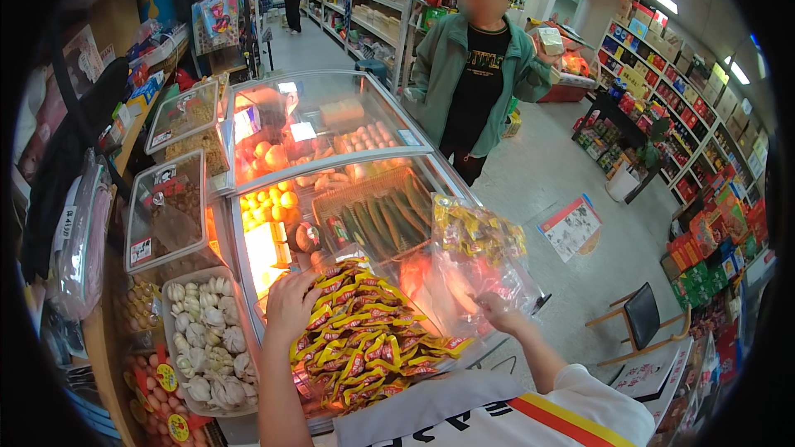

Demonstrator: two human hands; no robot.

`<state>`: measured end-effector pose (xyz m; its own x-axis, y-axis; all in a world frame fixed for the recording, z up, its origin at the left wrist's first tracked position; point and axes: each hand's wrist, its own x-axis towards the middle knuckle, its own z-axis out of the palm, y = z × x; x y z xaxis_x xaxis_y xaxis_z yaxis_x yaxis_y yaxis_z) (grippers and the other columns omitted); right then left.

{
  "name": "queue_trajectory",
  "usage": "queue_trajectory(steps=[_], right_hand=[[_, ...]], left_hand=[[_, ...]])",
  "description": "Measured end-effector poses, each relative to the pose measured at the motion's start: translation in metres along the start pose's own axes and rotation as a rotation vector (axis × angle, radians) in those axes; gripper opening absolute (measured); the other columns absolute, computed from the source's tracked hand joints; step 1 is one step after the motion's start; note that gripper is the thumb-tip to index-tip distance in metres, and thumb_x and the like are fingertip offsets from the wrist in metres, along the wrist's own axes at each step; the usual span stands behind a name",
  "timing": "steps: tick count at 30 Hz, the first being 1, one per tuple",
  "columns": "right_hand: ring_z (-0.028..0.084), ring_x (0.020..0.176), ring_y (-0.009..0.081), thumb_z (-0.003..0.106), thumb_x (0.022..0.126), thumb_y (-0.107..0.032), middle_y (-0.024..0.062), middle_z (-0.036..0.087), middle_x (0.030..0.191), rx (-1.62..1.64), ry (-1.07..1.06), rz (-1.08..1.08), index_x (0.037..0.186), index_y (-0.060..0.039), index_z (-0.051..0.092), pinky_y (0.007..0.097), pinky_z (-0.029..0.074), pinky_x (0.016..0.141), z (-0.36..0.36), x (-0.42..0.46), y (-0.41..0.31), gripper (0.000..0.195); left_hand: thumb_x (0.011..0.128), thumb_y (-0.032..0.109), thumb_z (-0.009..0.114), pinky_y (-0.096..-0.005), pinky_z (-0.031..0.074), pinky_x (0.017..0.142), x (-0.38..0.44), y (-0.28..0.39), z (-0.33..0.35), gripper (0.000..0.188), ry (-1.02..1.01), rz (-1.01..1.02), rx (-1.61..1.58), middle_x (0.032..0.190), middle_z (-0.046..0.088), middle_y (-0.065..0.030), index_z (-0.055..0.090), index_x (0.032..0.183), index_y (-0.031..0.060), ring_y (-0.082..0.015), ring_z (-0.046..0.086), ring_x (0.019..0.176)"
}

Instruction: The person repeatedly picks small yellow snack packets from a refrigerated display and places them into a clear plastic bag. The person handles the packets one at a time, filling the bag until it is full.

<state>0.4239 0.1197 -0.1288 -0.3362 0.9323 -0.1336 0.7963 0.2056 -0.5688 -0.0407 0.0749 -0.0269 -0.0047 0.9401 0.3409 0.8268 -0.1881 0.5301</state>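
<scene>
A large heap of yellow and red snack packets (366, 341) lies on the glass-topped display case close to my body. My left hand (292, 304) rests at the heap's left edge, its fingertips touching the packets. My right hand (497, 313) is at the lower part of a clear plastic bag (478, 273), to the right of the heap; its fingers look closed on the plastic. More yellow packets (475, 230) show in the upper part of that bag. Under the glass, a wicker basket of cucumbers (385, 217) sits beyond the heap.
A tub of garlic bulbs (208, 341) and lidded clear bins (168, 211) stand at the left. Across the case, a person in a green jacket (435, 68) holds up a wrapped block (550, 41). A chair (641, 316) stands on the floor at the right.
</scene>
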Motion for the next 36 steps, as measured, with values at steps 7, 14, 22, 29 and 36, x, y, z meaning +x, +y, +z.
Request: queue_trajectory(steps=[7,14,22,29,36], right_hand=[[0.065,0.096,0.022,0.056,0.088,-0.009,0.0102,0.069,0.101,-0.027,-0.511,0.149,0.108,-0.0024,0.064,0.0321,0.05,0.084,-0.136,-0.044,-0.105,0.022],[0.061,0.092,0.0144,0.06,0.088,0.001,0.0064,0.067,0.105,0.273,-0.22,-0.151,0.113,-0.0015,0.063,0.0282,0.049,0.08,-0.191,-0.037,-0.188,0.025],[0.057,0.093,0.0095,0.06,0.092,-0.005,0.0039,0.065,0.105,0.339,-0.093,-0.507,0.115,-0.0003,0.063,0.0236,0.046,0.077,-0.133,0.07,-0.258,0.023],[0.06,0.09,0.0097,0.06,0.091,-0.005,0.004,0.066,0.098,0.224,-0.35,-0.536,0.113,-0.0032,0.065,0.0252,0.047,0.077,-0.091,0.147,-0.309,0.022],[0.063,0.092,0.0123,0.058,0.094,-0.007,0.0057,0.067,0.102,0.284,-0.686,-0.649,0.111,-0.001,0.063,0.0288,0.058,0.074,-0.035,0.199,-0.328,0.019]], left_hand=[[0.09,0.026,0.059,-0.0443,0.043,0.089,-0.005,-0.006,0.0,0.029,0.001,-0.046,-0.002,0.102,0.065,-0.0135,0.064,0.108,0.0039,-0.0337,0.058,0.1],[0.09,0.025,0.058,-0.0441,0.045,0.083,-0.004,-0.014,0.006,0.028,0.007,0.011,-0.014,0.093,0.064,-0.0145,0.065,0.107,0.004,-0.0344,0.057,0.095],[0.093,0.031,0.056,-0.0425,0.038,0.099,-0.009,-0.017,0.005,0.031,-0.043,-0.076,-0.033,0.104,0.066,-0.0098,0.065,0.112,0.0087,-0.0293,0.053,0.111],[0.093,0.03,0.057,-0.0428,0.036,0.103,-0.013,-0.016,0.005,0.029,-0.017,-0.063,-0.015,0.11,0.066,-0.0089,0.067,0.111,0.0101,-0.0311,0.051,0.118],[0.09,0.024,0.06,-0.044,0.036,0.103,-0.018,-0.013,0.013,0.026,0.07,-0.035,-0.044,0.108,0.066,-0.0086,0.069,0.108,0.0083,-0.0321,0.051,0.116]])
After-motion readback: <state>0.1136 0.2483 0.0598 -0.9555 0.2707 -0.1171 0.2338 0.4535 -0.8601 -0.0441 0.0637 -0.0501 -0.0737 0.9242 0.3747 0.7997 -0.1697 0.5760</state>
